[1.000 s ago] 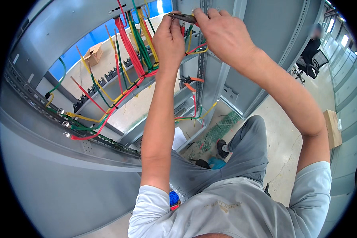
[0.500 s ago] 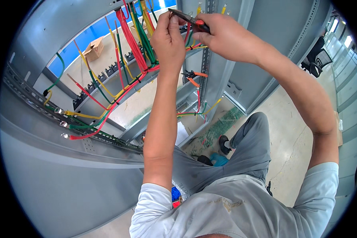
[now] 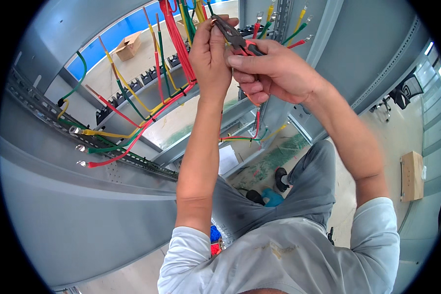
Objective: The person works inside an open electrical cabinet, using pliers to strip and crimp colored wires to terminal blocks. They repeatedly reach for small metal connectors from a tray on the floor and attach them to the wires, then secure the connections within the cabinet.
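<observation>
My left hand (image 3: 210, 61) is closed at the top middle, thumb and fingers pinching a wire whose copper end glints at the fingertips; most of it is hidden. In my right hand (image 3: 277, 68) is a pair of pliers (image 3: 229, 31) with dark jaws and red-and-black handles. Their jaw tips touch or nearly touch the wire end at my left fingertips. Whether the jaws grip it, I cannot tell. Just left of my left hand runs a bundle of red wires (image 3: 175, 46), with green and yellow ones beside it.
Bare copper ends stick up from red, green and yellow wires (image 3: 127, 105) on the grey cabinet frame (image 3: 85, 188). Lugged yellow, green and red cables (image 3: 105, 164) project at left. A cardboard box (image 3: 128, 45) lies behind; a wooden box (image 3: 411, 176) and chair (image 3: 407, 92) stand right.
My right hand has moved down and left, its fingers now showing under the pliers, which tilt more steeply. My left hand stays nearly in place. The view has shifted slightly.
</observation>
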